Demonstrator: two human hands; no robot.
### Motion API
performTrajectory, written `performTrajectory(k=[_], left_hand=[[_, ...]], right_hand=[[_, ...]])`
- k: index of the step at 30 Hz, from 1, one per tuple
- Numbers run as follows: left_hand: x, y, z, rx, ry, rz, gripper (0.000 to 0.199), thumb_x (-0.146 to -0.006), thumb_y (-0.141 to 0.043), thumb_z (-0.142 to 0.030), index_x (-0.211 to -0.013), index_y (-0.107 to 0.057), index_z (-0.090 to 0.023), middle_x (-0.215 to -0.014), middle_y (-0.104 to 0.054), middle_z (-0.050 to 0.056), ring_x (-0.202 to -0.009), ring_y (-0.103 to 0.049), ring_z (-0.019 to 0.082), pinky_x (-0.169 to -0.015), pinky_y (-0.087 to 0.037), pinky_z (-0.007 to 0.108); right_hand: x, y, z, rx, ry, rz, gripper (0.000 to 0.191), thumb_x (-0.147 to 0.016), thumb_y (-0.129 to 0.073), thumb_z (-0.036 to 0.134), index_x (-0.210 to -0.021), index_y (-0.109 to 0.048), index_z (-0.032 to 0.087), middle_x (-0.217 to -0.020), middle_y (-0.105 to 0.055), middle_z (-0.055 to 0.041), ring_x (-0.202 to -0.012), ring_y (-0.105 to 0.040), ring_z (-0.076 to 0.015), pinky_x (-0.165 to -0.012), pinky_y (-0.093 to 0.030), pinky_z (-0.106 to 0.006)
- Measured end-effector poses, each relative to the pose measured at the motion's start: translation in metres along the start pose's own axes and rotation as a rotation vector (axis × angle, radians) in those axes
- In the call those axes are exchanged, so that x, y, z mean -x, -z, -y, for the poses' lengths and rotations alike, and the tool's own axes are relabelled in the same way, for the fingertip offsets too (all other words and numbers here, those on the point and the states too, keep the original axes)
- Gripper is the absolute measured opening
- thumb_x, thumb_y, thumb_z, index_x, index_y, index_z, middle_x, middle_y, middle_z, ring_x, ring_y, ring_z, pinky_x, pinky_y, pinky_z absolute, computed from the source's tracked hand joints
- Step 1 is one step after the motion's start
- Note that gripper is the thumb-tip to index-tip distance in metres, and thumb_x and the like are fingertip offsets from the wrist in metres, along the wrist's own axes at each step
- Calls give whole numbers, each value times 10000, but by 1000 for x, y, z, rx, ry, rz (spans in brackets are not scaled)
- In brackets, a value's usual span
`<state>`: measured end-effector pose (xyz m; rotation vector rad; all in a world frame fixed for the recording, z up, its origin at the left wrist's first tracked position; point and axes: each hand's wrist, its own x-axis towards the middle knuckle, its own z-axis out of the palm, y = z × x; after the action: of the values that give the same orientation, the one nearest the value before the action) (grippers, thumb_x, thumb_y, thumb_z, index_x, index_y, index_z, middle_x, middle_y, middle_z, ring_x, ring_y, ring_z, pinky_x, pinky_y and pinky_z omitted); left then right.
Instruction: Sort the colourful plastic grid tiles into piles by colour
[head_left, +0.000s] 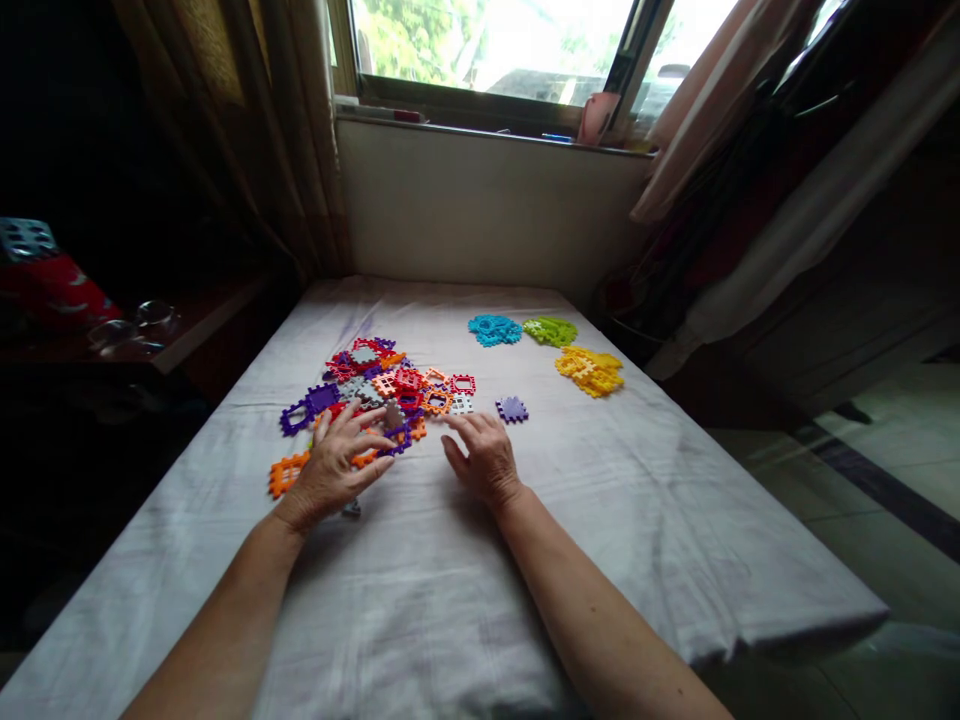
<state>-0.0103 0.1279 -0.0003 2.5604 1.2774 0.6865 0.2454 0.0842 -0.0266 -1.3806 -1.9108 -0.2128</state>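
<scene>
A mixed pile of plastic interlocking tiles (409, 380) in red, orange, purple and grey lies left of the middle of the table. My left hand (341, 460) is spread over the near side of this pile, fingers apart, partly hiding the tiles beneath it. Beside the pile's right edge, my right hand (484, 455) has its fingers bent loosely and apart, with nothing visible in them. A single purple tile (512, 409) lies just beyond it. An orange tile (287, 475) sits left of my left wrist, and a grey piece (351, 508) shows partly beneath that hand.
Farther back are separate heaps of blue tiles (494, 330), green tiles (550, 331) and yellow tiles (590, 371). A pale cloth (600, 560) covers the table. A pink cup (597, 118) stands on the windowsill. Clothes hang at the right; glasses (156, 318) rest on a left-hand surface.
</scene>
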Motion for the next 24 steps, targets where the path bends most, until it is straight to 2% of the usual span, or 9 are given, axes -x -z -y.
performTrajectory(k=[3,5,9,12,15,17,19,21,24], left_hand=[[-1,-9,-7,5,-61,-17,275,-867,-606,-528,-977,-776,-341,-1407,-632,39,-1470,-369,359,-1181,-155,706],[-1,-14,-8,4,-98,-31,274,-876,-598,-530,-985,-773,-350,-1383,-650,34,-1456,-396,347,-1188,-164,691],[1,-20,-5,-19,-121,-35,359,-887,-580,-550,-1159,-719,-361,-1399,-638,36,-1438,-425,334,-1196,-186,671],[2,-20,-1,-85,-114,-24,564,-849,-614,-584,-1357,-599,-340,-1466,-582,65,-1462,-384,353,-1200,-163,681],[4,-20,1,-181,-101,-6,673,-804,-652,-599,-1407,-559,-313,-1503,-540,93,-1478,-345,379,-1207,-107,692],[5,-22,2,-229,-93,1,688,-792,-660,-595,-1408,-562,-303,-1506,-535,102,-1482,-335,383,-1214,-79,684],[4,-24,2,-255,-79,-14,664,-808,-645,-575,-1404,-567,-295,-1489,-553,107,-1477,-347,374,-1222,-66,667],[3,-25,2,-265,-56,-60,615,-847,-607,-540,-1400,-571,-273,-1462,-578,118,-1460,-378,365,-1226,-63,654],[-1,-25,3,-267,-21,-155,520,-908,-532,-472,-1381,-586,-261,-1428,-609,117,-1435,-419,350,-1226,-64,648]], right_hand=[[0,-5,14,-53,180,55,323,-984,-551,339,-1258,-658,205,-1029,-739,-82,-929,-625,-216,-855,-481,-357],[-1,-8,20,-53,252,68,285,-998,-542,336,-1223,-679,225,-981,-741,-66,-870,-626,-196,-819,-489,-336],[-3,-7,16,-26,257,37,220,-1010,-542,312,-1115,-727,255,-869,-739,-36,-779,-622,-163,-771,-484,-292],[-5,5,-8,44,47,-84,230,-1001,-543,298,-1098,-746,246,-889,-751,-52,-817,-642,-173,-811,-487,-293],[-2,22,-47,142,-314,-203,245,-964,-551,271,-1073,-764,218,-921,-757,-76,-834,-650,-189,-827,-486,-300],[3,32,-72,196,-548,-212,263,-935,-556,267,-1079,-767,201,-918,-755,-83,-811,-646,-199,-809,-484,-306],[8,37,-89,231,-717,-188,303,-926,-544,284,-1113,-761,188,-930,-751,-93,-816,-644,-213,-795,-478,-315],[13,39,-97,249,-795,-148,340,-926,-532,312,-1150,-751,180,-953,-749,-104,-843,-643,-228,-791,-469,-324],[16,36,-97,278,-787,-92,347,-915,-539,334,-1152,-749,192,-970,-749,-110,-876,-639,-240,-802,-455,-334]])
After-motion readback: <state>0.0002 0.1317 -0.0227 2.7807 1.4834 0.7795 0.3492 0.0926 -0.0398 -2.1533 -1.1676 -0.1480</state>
